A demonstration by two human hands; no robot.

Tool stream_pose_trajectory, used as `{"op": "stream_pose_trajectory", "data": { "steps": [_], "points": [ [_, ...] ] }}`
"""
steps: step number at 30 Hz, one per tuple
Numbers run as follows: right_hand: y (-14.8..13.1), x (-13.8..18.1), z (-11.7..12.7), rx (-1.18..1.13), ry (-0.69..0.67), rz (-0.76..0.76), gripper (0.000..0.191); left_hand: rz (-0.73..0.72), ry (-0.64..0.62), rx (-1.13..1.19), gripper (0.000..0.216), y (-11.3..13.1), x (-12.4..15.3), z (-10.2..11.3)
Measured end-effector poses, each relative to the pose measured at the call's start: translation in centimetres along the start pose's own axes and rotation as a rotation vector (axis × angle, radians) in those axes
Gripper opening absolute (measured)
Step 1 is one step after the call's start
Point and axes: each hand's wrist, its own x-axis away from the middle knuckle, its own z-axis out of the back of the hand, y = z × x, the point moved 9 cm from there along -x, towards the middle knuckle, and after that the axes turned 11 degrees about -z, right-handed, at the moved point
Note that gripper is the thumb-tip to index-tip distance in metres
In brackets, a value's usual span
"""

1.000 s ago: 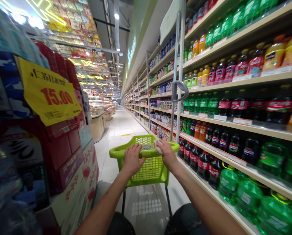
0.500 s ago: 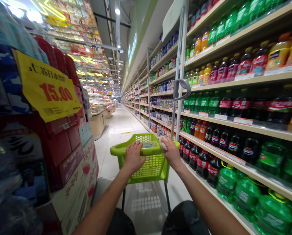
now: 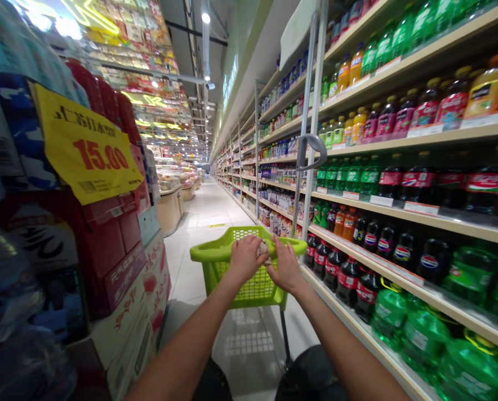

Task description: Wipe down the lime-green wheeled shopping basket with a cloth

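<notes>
A green plastic shopping cart (image 3: 207,253) stands straight in front of me. My left hand (image 3: 247,259) is over the middle of its handle bar, with fingers closed around a crumpled whitish tissue (image 3: 263,253); whether it is paper or cloth is unclear. Close to its right, my right hand (image 3: 286,267) rests at the handle with fingers stretched out and the thumb pointing toward the tissue. Whether that thumb touches the tissue I cannot make out. The handle's label is covered by my hands.
Shelves of bottled drinks (image 3: 393,239) run along the right, close to the cart. A grey metal ladder (image 3: 305,111) leans against them. Stacked drink cartons (image 3: 119,267) with a yellow price sign (image 3: 92,147) stand at the left. The tiled aisle (image 3: 207,203) stretches ahead past display counters (image 3: 169,209).
My left hand has moved right along the handle and now has the tissue, which was in my right hand. The right hand's fingers have straightened. The view has shifted slightly.
</notes>
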Motion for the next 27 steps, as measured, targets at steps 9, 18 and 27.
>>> {"op": "stream_pose_trajectory", "data": {
  "steps": [9,18,27],
  "points": [
    [0.7,0.0,1.0,0.036,0.104,-0.028,0.067,0.136,0.283,-0.062,0.018,-6.3,4.2,3.7],
    [0.5,-0.3,0.5,0.049,0.124,-0.019,0.059,-0.210,0.169,-0.110,0.023,0.4,2.1,0.1],
    [0.3,-0.4,-0.3,0.142,0.174,-0.111,0.046,-0.122,0.274,-0.096,0.024,-2.2,3.5,1.1]
  ]
}}
